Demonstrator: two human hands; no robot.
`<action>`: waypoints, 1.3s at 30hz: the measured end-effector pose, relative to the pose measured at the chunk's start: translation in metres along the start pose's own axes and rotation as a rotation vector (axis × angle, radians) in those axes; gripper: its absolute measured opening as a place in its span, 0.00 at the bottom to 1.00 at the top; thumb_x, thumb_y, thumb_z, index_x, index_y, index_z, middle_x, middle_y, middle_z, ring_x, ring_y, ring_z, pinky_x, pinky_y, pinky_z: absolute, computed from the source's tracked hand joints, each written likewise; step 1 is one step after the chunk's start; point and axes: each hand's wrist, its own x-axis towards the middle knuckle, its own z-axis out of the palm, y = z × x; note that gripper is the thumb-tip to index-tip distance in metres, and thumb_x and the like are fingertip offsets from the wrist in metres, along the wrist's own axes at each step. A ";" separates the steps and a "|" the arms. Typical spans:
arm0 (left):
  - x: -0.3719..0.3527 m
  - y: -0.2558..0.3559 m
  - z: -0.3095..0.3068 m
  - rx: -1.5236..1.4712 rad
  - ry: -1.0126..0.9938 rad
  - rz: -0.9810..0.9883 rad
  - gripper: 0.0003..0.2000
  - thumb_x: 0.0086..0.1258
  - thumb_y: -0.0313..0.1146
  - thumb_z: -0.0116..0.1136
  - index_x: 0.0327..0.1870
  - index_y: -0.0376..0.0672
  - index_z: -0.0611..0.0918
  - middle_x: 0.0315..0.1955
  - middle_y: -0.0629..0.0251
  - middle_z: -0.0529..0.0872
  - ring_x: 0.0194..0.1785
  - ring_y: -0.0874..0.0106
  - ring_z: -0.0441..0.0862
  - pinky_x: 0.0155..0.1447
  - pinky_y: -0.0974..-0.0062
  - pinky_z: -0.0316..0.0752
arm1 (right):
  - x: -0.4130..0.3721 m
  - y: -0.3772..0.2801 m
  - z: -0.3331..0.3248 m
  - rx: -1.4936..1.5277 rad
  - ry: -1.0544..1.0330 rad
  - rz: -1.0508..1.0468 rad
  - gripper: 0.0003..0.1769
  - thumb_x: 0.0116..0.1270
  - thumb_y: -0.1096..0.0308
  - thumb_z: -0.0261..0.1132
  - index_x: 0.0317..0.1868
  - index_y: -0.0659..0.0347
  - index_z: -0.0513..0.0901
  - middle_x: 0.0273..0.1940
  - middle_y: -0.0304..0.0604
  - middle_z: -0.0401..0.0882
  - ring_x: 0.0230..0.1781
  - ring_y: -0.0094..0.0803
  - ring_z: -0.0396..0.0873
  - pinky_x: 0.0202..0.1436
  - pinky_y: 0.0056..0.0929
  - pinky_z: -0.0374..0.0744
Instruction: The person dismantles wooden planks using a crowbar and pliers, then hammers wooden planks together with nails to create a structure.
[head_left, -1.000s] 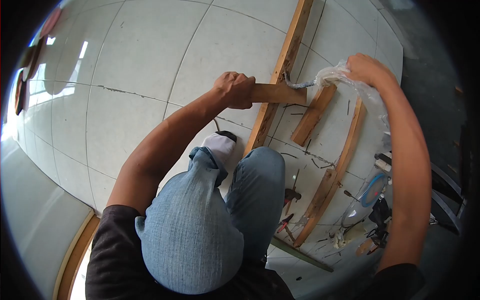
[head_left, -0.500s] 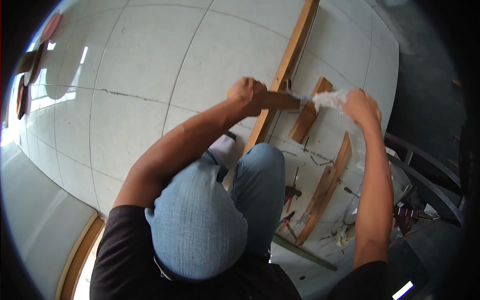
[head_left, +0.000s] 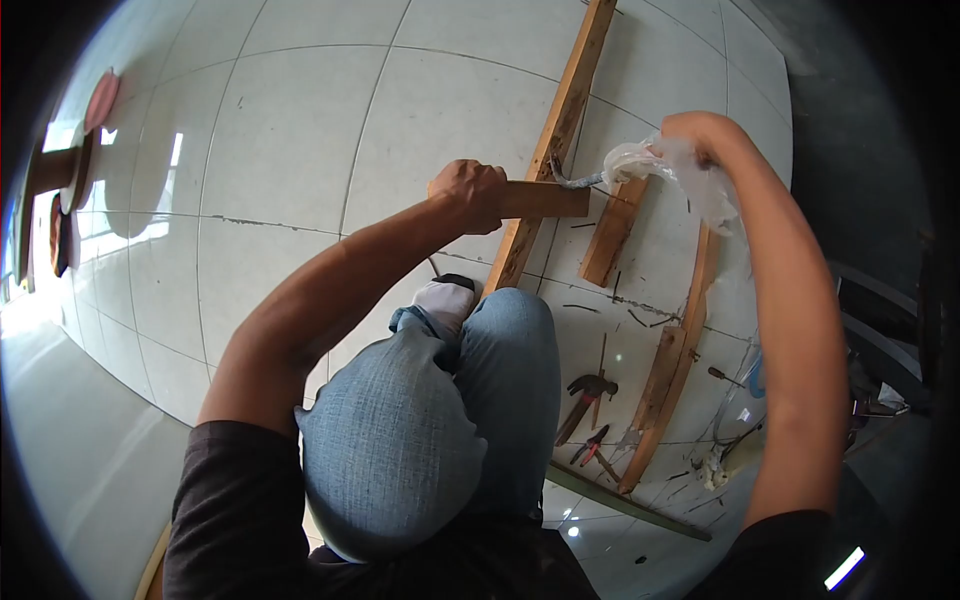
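With my left hand (head_left: 468,193), I am wrapping the fingers around a wooden block (head_left: 545,199), which is crossing over a long beam (head_left: 545,165). My right hand (head_left: 695,135), higher than half a second ago, is gripping a hooked metal bar (head_left: 582,182) through plastic (head_left: 625,160), fingers partly hiding.

We see glossy white floor tiles (head_left: 290,130) across most of the frame, their thin joints dark and one, left of centre, chipped (head_left: 250,222). Bright light reflections (head_left: 176,150) streak the tiles at the far left. A pale, smooth surface (head_left: 80,440) fills the lower left. At the upper right, we see the tiles end against a dark grey ground (head_left: 845,170).
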 end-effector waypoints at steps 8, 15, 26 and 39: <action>0.011 -0.011 0.008 -0.047 0.001 -0.028 0.16 0.56 0.38 0.69 0.44 0.42 0.86 0.36 0.59 0.91 0.45 0.63 0.90 0.49 0.67 0.85 | 0.032 0.022 -0.009 0.150 -0.084 0.016 0.28 0.64 0.44 0.70 0.39 0.67 0.87 0.33 0.50 0.83 0.30 0.41 0.79 0.34 0.45 0.77; 0.013 0.001 0.003 -0.097 0.024 0.014 0.13 0.53 0.37 0.72 0.38 0.43 0.88 0.35 0.60 0.91 0.43 0.64 0.90 0.49 0.70 0.84 | 0.005 0.038 0.044 0.112 -0.013 -0.063 0.31 0.69 0.42 0.62 0.41 0.68 0.88 0.35 0.58 0.87 0.33 0.48 0.85 0.41 0.46 0.81; 0.012 0.004 -0.001 -0.060 0.042 0.011 0.12 0.53 0.35 0.70 0.37 0.41 0.88 0.33 0.60 0.90 0.44 0.63 0.89 0.48 0.68 0.85 | -0.058 -0.016 0.082 -0.143 0.674 0.092 0.29 0.64 0.41 0.68 0.33 0.65 0.91 0.33 0.58 0.87 0.38 0.50 0.87 0.45 0.43 0.83; 0.018 -0.012 0.015 -0.052 0.016 0.037 0.17 0.56 0.38 0.68 0.45 0.40 0.85 0.37 0.52 0.90 0.46 0.56 0.90 0.53 0.62 0.84 | -0.042 -0.002 0.038 -0.201 0.482 -0.085 0.25 0.64 0.47 0.70 0.37 0.66 0.90 0.35 0.57 0.88 0.39 0.52 0.88 0.48 0.43 0.84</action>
